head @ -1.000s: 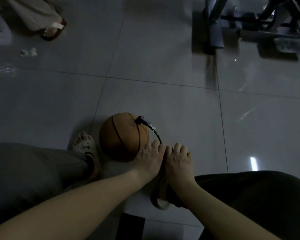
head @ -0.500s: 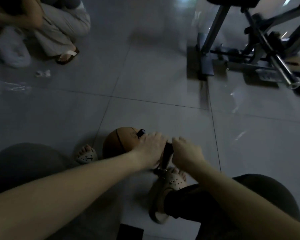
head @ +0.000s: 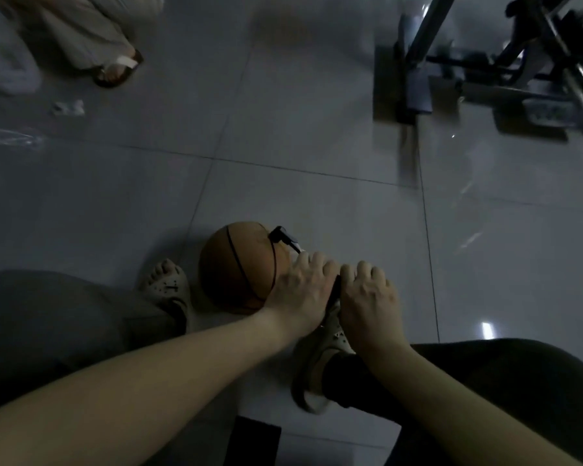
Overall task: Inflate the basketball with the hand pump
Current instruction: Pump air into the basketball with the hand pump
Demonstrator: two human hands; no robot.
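Head view: left hand (head: 300,290) and right hand (head: 367,297) grip one pump (head: 335,292) beside one basketball (head: 236,264).

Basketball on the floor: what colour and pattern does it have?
Orange-brown basketball with black seam lines; head view.

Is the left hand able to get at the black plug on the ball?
Probably yes: the left hand grips the pump handle right beside the basketball, and nothing covers the black plug. It must let go first.

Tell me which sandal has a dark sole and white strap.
The far sandal at upper left, on another person's foot. The left clog and right clog beside the basketball are pale all over.
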